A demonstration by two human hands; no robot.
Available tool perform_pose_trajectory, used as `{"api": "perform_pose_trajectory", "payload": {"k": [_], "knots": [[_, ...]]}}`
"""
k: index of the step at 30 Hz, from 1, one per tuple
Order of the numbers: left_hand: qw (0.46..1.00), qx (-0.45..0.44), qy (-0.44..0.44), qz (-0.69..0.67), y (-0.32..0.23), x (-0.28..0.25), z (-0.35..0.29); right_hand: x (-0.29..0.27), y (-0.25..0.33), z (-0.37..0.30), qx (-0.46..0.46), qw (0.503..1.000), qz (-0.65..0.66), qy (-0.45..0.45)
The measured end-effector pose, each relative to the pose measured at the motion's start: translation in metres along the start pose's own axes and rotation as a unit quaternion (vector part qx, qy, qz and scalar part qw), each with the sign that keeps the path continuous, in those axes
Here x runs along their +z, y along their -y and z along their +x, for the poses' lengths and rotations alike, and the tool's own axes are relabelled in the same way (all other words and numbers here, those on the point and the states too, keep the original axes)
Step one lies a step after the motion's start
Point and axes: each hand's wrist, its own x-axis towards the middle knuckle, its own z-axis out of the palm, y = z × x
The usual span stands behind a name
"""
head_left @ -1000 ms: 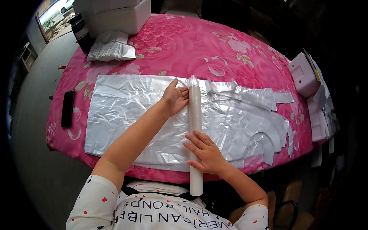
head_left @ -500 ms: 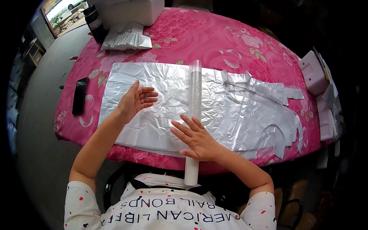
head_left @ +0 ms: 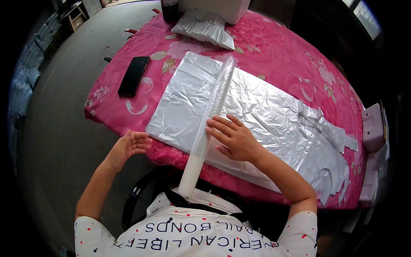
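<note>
A wide silver plastic sheet (head_left: pixel 265 115) lies flat on a table covered with a pink flowered cloth (head_left: pixel 274 55). Across the sheet lies a long white roller tube (head_left: pixel 209 124), wrapped in clear film; its near end sticks out past the table edge toward me. My right hand (head_left: pixel 233 137) rests flat on the sheet with its fingertips against the tube. My left hand (head_left: pixel 128 145) hovers open off the table's near left edge, holding nothing.
A black phone (head_left: pixel 133 75) lies on the cloth at the left. A stack of silver bags (head_left: pixel 205 29) and a white box (head_left: pixel 214 6) sit at the far edge. White devices (head_left: pixel 372 128) stand at the right. A black chair frame (head_left: pixel 137 197) is below me.
My left hand has slid leftward off the sheet and past the table edge. The right hand has stayed by the tube. My view has turned to the left.
</note>
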Motion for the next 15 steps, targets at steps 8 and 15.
{"api": "perform_pose_trajectory", "payload": {"k": [8, 15], "knots": [[0.991, 0.042, -0.003, 0.128, 0.019, 0.037, -0.016, 0.049, 0.005, 0.093, -0.047, 0.997, 0.056, -0.006], [0.833, 0.089, -0.170, 0.519, 0.013, 0.069, -0.016, 0.096, 0.047, 0.165, 0.110, 0.973, 0.048, -0.197]]}}
